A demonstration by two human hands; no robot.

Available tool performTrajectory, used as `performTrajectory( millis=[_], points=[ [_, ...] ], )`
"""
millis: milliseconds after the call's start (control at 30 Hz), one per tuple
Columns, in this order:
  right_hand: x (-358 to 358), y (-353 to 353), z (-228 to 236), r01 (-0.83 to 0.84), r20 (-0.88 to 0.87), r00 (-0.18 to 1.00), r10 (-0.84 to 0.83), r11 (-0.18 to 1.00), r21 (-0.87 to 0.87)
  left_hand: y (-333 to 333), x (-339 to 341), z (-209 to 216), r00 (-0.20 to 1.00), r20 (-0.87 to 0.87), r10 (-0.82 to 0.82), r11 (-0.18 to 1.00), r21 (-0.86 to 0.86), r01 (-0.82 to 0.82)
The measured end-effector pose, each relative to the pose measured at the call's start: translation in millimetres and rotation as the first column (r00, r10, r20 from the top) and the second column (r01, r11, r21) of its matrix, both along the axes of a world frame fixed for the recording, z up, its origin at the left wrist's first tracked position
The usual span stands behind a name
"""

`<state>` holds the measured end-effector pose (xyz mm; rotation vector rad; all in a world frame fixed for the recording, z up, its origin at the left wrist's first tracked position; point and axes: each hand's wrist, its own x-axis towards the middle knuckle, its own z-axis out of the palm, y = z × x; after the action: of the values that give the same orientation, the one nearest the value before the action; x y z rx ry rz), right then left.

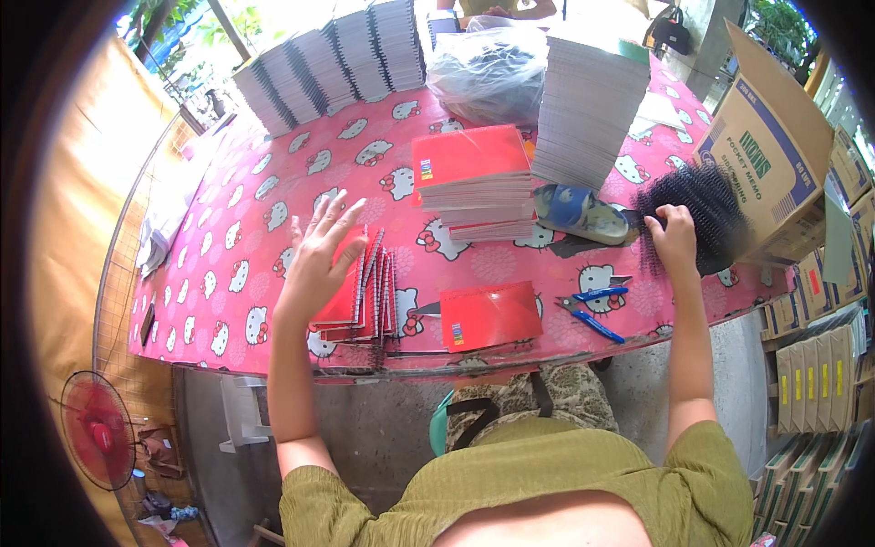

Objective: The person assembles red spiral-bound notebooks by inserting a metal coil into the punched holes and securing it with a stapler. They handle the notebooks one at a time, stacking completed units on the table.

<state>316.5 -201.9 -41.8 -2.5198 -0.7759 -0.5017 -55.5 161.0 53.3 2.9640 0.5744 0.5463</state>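
Touching black binding coils at right, our right hand curls, grip unclear; our open left hand could topple near-left red spiral notebooks by brushing them.

Cloth was pink with white cat faces. Notebooks were red, coils black, pliers blue-handled. Shirt was olive, trousers mottled brown-green.

Printed lettering on cardboard box, small label on red notebook
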Motion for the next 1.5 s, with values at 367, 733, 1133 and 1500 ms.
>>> performTrajectory(
  millis=[367, 733, 1133, 1500],
  points=[
    [34.2, 13.2, -4.3, 0.043, -0.117, 0.991, -0.060, 0.988, -0.146, -131.3, 82.7, -89.0, 0.979, 0.153, -0.134, 0.882, -0.433, 0.188],
    [-112.9, 28.6, 40.3, -0.534, -0.122, 0.795, 0.595, 0.781, 0.324, -126.0, 62.2, -63.1, 0.913, 0.372, -0.169, 0.888, -0.343, 0.304],
    [-171.1, 42.6, 43.2, -0.546, -0.283, 0.654, 0.702, 0.697, 0.465, -145.6, 47.0, -60.6, 0.887, 0.414, -0.204, 0.940, -0.171, 0.296],
    [-150.3, 45.9, 49.6, -0.643, -0.510, 0.394, 0.765, 0.626, 0.441, -158.4, 48.2, -63.2, 0.894, 0.437, -0.096, 0.975, -0.142, 0.174]
  ],
)
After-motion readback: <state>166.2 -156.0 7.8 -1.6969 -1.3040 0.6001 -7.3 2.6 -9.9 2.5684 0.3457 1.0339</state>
